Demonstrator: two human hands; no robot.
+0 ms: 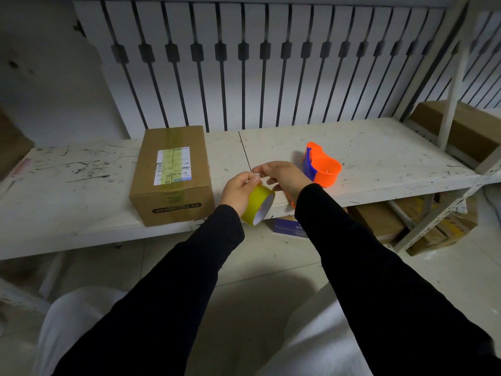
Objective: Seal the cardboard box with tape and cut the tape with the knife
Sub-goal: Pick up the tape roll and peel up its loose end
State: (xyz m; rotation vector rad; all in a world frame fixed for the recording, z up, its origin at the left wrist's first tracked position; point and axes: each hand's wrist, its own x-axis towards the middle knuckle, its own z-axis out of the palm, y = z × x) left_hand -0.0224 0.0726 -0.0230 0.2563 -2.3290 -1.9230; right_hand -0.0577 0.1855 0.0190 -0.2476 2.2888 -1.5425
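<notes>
left hand point(240, 191): curled round the roll of yellow tape point(258, 205), fingers on its outer band, thumb on top; the roll is held on edge, its open core turned toward the right and down.
right hand point(282, 176): fingers narrow, thumb and forefinger pinched together just above the roll, close to the left thumb; whether a tape end sits in the pinch is too small to tell.
cardboard box point(171, 175): on the white shelf point(379, 153), just left of the left-hand fingers, apart from them; flaps down, a yellowish tape strip along its top seam over a printed label.
orange and blue dispenser point(321, 166): on the shelf just beyond the right-hand fingers, not touched.
orange piece point(291, 202): at the shelf edge under the right wrist, mostly hidden; cannot tell what it is.
sleeves: black, both arms.
</notes>
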